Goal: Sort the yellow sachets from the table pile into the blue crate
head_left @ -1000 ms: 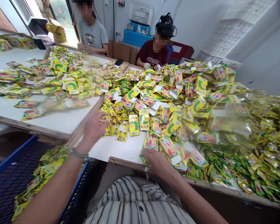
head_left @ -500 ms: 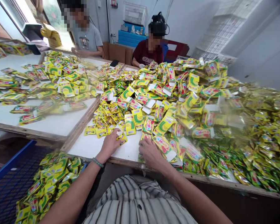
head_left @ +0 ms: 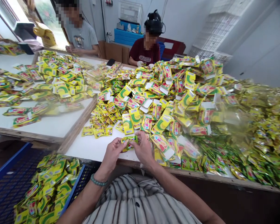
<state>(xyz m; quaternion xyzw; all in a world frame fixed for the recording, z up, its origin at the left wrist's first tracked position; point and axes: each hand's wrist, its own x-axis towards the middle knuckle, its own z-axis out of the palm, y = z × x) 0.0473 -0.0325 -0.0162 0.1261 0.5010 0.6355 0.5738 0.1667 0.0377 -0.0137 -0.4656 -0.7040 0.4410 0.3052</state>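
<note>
My left hand (head_left: 113, 153) and my right hand (head_left: 143, 148) meet over the near edge of the white table (head_left: 95, 147). Both pinch the same small yellow packet (head_left: 128, 142), the left at its left end, the right at its right end. Just beyond lies a big heap of yellow and green packets and small cartons (head_left: 168, 96). A green bead bracelet (head_left: 97, 181) circles my left wrist.
A blue crate (head_left: 7, 177) at lower left holds several finished packets (head_left: 49, 183). A second white table (head_left: 44, 124) at left carries more packets. Two other people (head_left: 80, 32) (head_left: 146, 49) sit at the far side. Green sachets (head_left: 235, 161) pile at right.
My left hand swung from the table's left down to the near edge, then both hands lifted one small packet and came together around it.
</note>
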